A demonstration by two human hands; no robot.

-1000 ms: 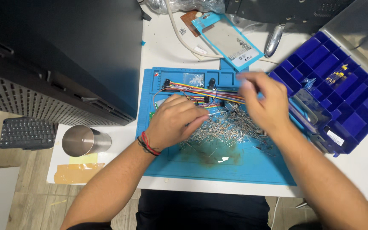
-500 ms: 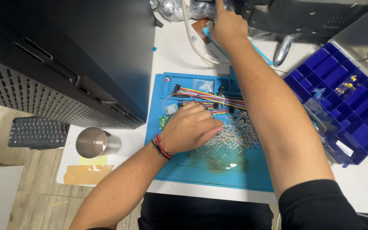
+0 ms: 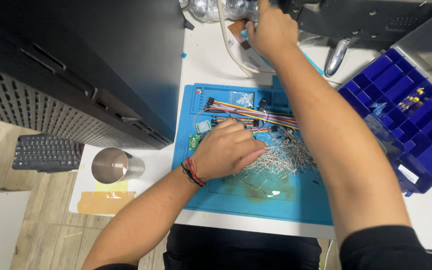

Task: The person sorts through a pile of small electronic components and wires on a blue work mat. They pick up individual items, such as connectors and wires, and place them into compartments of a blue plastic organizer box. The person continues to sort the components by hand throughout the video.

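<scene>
The left hand (image 3: 228, 150) rests on the blue silicone work mat (image 3: 256, 197), fingers curled and drawn together at the near-left edge of a heap of loose wire-leaded components (image 3: 281, 157); it looks pinched on a few leads, though the exact grip is hidden under the knuckles. The heap lies immediately to the right of that hand, spreading across the mat's middle, its leads pointing every way with no single long axis. A ribbon of multicoloured jumper wires (image 3: 256, 112) runs left to right just beyond the fingers, and a small green circuit board (image 3: 194, 142) sits just beside the hand's far-left side. The right hand (image 3: 272, 30) is stretched far across the desk (image 3: 206, 60) to its back edge, closed over something at the top of the picture, over a thick white cable (image 3: 226, 45); what it holds cannot be told. The left hand is therefore much the nearer to the heap; the right is well apart from it. A blue compartment organiser box (image 3: 416, 120) stands at the right, a steel cup (image 3: 112, 166) at the left on the desk. Against half a second ago, the right hand sits slightly lower and nearer, still at the back edge; the left hand has barely shifted. A second ago the right hand hovered over the heap itself.
</scene>
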